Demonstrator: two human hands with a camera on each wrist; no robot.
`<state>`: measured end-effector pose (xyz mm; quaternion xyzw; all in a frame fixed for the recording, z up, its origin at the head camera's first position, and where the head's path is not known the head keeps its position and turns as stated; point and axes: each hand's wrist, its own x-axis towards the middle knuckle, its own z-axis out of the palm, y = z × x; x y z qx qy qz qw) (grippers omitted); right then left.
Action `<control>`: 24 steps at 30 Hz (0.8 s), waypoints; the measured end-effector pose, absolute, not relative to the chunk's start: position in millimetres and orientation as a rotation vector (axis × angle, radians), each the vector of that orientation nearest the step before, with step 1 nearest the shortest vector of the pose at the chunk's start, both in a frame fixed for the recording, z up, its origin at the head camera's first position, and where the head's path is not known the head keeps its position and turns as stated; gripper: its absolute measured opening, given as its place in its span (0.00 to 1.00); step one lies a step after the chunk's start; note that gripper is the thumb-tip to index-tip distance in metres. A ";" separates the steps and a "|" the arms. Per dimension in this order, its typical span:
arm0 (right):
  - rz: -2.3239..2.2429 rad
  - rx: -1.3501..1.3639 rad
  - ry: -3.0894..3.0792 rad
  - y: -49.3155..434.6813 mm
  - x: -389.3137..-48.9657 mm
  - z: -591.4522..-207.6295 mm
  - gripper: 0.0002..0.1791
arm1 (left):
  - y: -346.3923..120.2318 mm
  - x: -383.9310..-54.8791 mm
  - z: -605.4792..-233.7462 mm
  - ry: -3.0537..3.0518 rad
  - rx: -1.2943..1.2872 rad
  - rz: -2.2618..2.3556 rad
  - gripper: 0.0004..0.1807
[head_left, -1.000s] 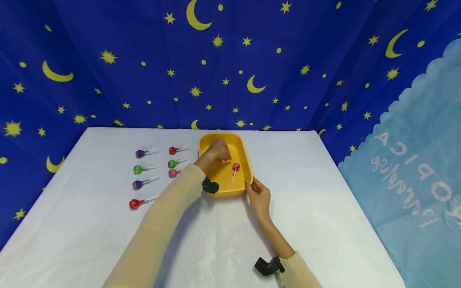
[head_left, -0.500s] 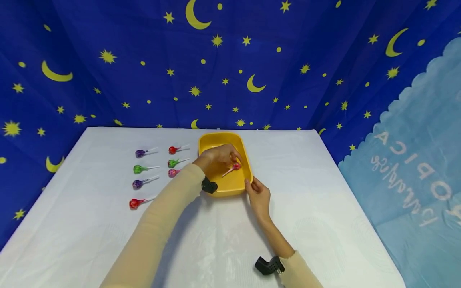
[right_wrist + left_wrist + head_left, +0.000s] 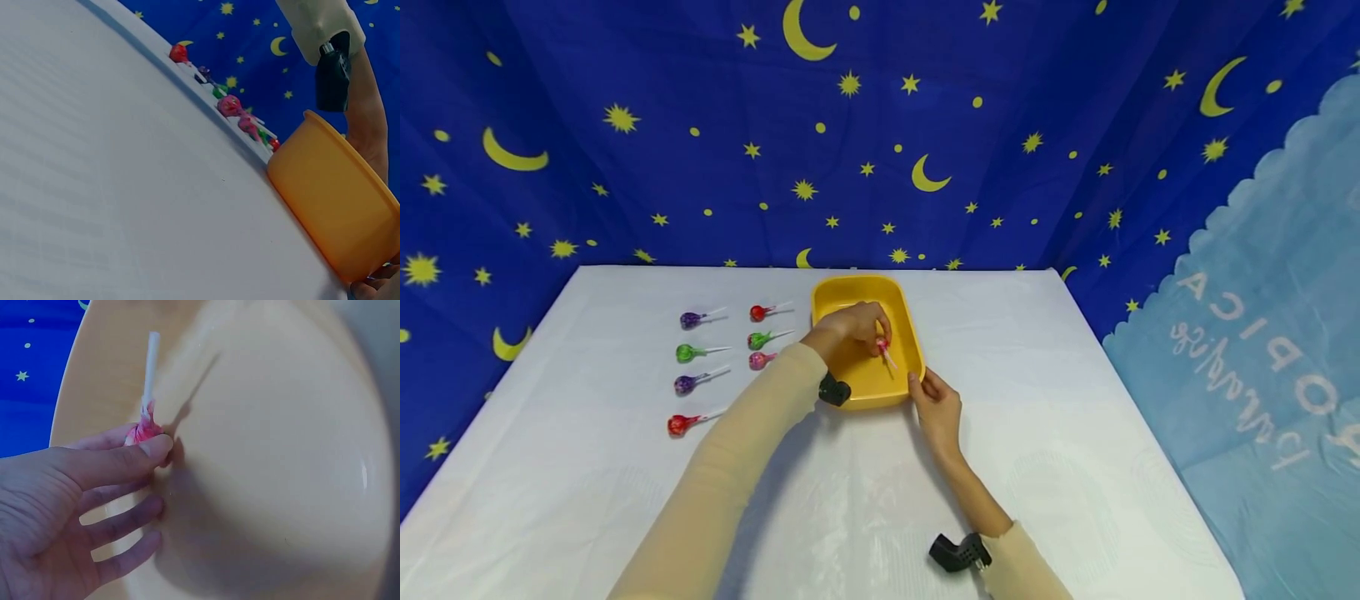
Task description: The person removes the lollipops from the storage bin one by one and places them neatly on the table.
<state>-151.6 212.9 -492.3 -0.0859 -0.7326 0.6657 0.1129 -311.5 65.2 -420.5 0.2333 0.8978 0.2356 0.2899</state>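
Note:
Inside the yellow plastic tub (image 3: 868, 385), my left hand (image 3: 854, 322) pinches a pink-wrapped lollipop (image 3: 145, 433) between thumb and fingertips. In the left wrist view its white stick points up and away from the hand, over the tub's bare floor. My right hand (image 3: 940, 415) grips the tub's near right corner, thumb at the rim. The right wrist view catches only a bit of that hand's fingers (image 3: 377, 286) under the tub.
Left of the tub, several wrapped lollipops lie in two columns, among them a purple one (image 3: 689, 321), a green one (image 3: 685, 353) and a red one (image 3: 678, 426). My left sleeve (image 3: 730, 467) crosses the table beside them. A star-patterned blue curtain (image 3: 700, 167) hangs behind.
The left hand has moved nearer within the tub and taken hold of the pink lollipop, whose stick has swung round. The right hand stays at the tub's corner.

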 end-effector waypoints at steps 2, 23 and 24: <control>1.944 -0.250 -2.142 212.3 -152.8 -496.5 0.24 | 63.7 -311.8 -421.1 2.421 0.639 0.627 0.09; 1.926 -0.244 -2.142 210.9 -150.7 -495.8 0.24 | 43.7 -307.6 -423.7 2.531 0.574 0.808 0.08; 1.920 -0.243 -2.140 210.7 -150.8 -496.5 0.24 | 42.5 -307.0 -423.2 2.534 0.571 0.806 0.09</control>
